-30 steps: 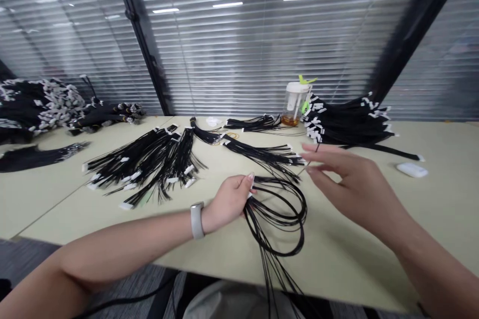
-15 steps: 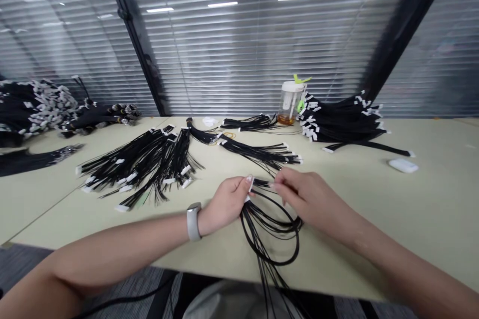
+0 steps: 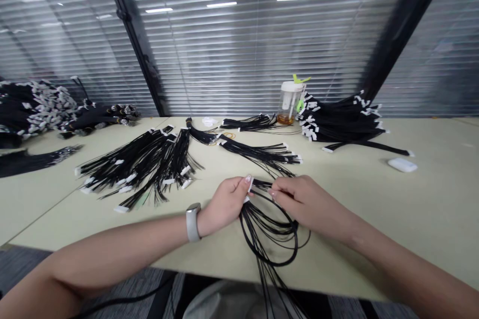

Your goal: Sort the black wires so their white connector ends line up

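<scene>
The pale table spreads wide before you. A heap of black cables lies at the far right and a fanned spread of cables to the left. At the near edge sits the looped cable bundle, its tails hanging off the table. Your left hand pinches the bundle's white-tipped ends, and your right hand is just beside it, fingers closed on the same strands. Farther off stand a clear bottle and, to the right, a small white case.
</scene>
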The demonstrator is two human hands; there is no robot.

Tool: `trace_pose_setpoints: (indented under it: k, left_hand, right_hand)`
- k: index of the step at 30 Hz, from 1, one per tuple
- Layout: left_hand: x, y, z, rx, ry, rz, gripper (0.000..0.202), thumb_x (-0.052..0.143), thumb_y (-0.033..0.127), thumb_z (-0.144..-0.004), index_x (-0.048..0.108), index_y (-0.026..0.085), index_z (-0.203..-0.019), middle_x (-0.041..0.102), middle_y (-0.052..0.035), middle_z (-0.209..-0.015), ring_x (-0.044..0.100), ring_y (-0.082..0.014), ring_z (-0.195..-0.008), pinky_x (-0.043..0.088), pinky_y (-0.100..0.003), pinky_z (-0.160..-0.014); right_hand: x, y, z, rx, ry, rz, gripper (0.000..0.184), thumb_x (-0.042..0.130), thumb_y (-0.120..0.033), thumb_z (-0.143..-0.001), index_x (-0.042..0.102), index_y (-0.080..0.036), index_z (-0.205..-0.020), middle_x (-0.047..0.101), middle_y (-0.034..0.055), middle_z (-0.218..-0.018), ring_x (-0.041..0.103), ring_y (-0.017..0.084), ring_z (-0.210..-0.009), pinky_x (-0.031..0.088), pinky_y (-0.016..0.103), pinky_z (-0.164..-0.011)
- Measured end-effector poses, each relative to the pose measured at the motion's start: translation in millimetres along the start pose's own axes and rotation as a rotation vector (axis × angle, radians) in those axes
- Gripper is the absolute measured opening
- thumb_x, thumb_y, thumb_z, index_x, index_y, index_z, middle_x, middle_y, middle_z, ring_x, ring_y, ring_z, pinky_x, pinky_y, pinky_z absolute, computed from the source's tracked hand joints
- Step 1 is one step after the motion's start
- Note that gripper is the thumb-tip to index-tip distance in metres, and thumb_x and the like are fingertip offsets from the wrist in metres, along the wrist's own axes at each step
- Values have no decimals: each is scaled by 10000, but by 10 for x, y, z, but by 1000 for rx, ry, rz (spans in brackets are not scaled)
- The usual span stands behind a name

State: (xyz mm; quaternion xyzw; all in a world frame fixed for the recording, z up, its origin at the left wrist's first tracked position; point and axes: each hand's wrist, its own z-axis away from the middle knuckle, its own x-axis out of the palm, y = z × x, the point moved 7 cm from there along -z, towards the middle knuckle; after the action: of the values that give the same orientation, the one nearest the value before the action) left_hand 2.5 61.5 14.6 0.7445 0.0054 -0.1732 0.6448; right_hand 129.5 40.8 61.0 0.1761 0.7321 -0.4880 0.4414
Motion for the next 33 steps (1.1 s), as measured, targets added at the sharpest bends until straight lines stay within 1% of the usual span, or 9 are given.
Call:
trace_pose_setpoints:
  k: [7,12,14,20,26,28,30,31,33]
  left_hand:
    - [3,-13,0,-1,-3,13,462,378,538,-804,482,138,-599,421,30,-550,372,-94,-540,329,-214,-527]
    - [1,-12,-3,10,-3,-3,459,373,526,-812,474,139,-585,403,33,-542,362,-92,-532,327,-215,-528]
    - [3,-7,-3,14,-8,-7,456,369,516,-818,479,139,-586,410,32,-544,365,-91,-526,331,-216,-529]
    - [13,10,2,28,-30,-19,454,364,508,-823,497,134,-602,442,14,-568,385,-100,-551,349,-217,-541]
    - [33,24,2,64,-53,-19,423,382,487,-823,495,134,-619,460,4,-594,395,-103,-573,357,-216,-548]
    - [36,9,-11,42,-54,-1,431,388,501,-816,489,136,-611,450,11,-576,390,-99,-556,355,-216,-541]
    - [28,-31,-33,-5,-40,19,444,393,529,-804,480,140,-607,430,23,-540,381,-91,-517,345,-214,-511]
    - [17,-64,-46,-43,-24,29,454,392,549,-795,478,143,-610,419,28,-521,375,-89,-488,333,-213,-483]
    - [-18,-137,-67,-118,29,53,473,391,588,-775,479,148,-627,401,36,-492,360,-86,-437,301,-211,-427]
  right_hand:
    - [52,21,-23,-22,-41,-52,309,360,-259,-853,372,-171,-557,412,-37,-542,361,91,-536,270,224,-516]
    - [67,36,-19,-8,-72,-98,323,348,-279,-866,351,-172,-561,385,-45,-531,349,87,-524,263,219,-509]
    - [63,34,-15,-8,-74,-93,322,349,-287,-869,373,-172,-569,421,-42,-543,373,89,-534,273,216,-516]
    - [92,78,-45,12,6,30,254,382,-286,-860,546,-183,-695,593,-2,-672,492,120,-616,318,229,-576]
    - [194,75,-78,-20,25,135,293,339,-276,-882,558,-185,-708,591,4,-642,493,117,-583,307,230,-562]
    - [165,89,-78,-15,29,146,250,368,-274,-867,555,-193,-723,581,-2,-644,493,121,-595,309,229,-559]
    - [68,97,-64,-7,83,181,127,475,-299,-808,548,-199,-778,578,3,-710,501,134,-641,319,229,-564]
    - [-5,91,-48,-3,136,209,128,534,-316,-764,539,-197,-810,573,13,-765,500,140,-660,327,232,-569]
    - [-168,55,12,9,265,274,235,608,-356,-695,515,-186,-828,551,36,-839,488,145,-668,336,243,-574]
